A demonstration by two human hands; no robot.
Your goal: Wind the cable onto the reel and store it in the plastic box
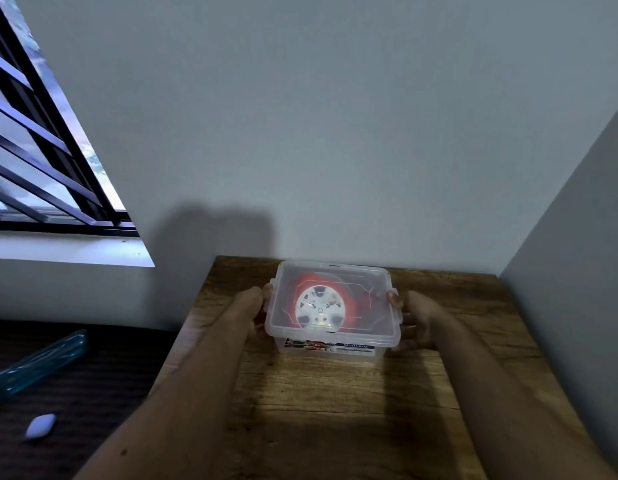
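Observation:
A clear plastic box (383,332) with its lid on stands at the far middle of a wooden table (335,393). Through the lid I see a white reel (319,306) wound with red-orange cable (356,299), lying flat inside. My left hand (257,306) grips the box's left side, thumb at the lid's edge clip. My right hand (416,320) holds the right side, thumb on the right clip. Both forearms reach in from the bottom of the view.
Grey walls close in behind the table and on its right. A barred window (41,150) is at the upper left. Left of the table, a dark surface holds a blue translucent tube-like object (37,363) and a small white case (40,426).

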